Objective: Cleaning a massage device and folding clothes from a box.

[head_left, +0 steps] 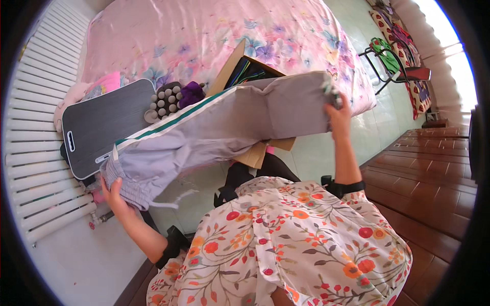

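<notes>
A pair of light grey trousers (pixel 219 120) is stretched sideways in front of me, with a green and white stripe along its far edge. At the left, my left hand (pixel 116 196) grips the gathered elastic waistband, thumb on top and fingers partly hidden beneath. A pale drawstring (pixel 166 205) dangles from that end. My right hand (pixel 339 115) is closed around the leg end at the right; something dark and whitish shows at its fingertips, too blurred to name. Under the trousers, partly covered, stands an open cardboard box (pixel 232 66) with dark items inside.
Behind lies a bed with a pink floral sheet (pixel 204 30). On its near left are a dark grey lap board (pixel 109 122), a knobbed grey object (pixel 166 99) and a purple cloth (pixel 192 95). A white radiator (pixel 41 117) lines the left; a black-framed chair (pixel 393 58) stands far right.
</notes>
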Available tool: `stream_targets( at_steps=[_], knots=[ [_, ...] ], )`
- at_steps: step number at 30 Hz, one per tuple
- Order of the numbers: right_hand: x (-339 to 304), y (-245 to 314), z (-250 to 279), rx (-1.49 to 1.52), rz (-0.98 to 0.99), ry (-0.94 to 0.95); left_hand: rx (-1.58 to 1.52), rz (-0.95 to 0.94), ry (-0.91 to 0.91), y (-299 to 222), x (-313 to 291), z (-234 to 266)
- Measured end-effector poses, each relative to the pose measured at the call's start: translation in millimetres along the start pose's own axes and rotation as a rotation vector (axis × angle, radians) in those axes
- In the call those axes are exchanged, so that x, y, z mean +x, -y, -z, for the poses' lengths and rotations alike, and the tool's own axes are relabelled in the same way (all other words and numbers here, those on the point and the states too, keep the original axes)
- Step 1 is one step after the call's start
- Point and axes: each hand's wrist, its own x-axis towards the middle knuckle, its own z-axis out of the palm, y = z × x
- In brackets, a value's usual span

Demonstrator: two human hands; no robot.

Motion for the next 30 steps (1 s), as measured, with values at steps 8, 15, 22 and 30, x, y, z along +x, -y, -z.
stream_targets(
  at_steps=[8, 15, 22, 30],
  knots=[
    [3, 4, 103, -0.425, 0.322, -0.202, -0.04, -0.102, -0.402, 17, -1, 26],
    [17, -47, 211, -0.787, 0.279, -0.352, -0.299, -0.371, -0.475, -22, -66, -52],
    [4, -105, 333, -0.673, 0.004, 0.129, -0.347, -0.429, -0.183, -33, -145, -197],
    [21, -107, 382, -0.622, -0.123, -0.148, -0.231, -0.045, 0.284, 20, -205, -366]
  ],
)
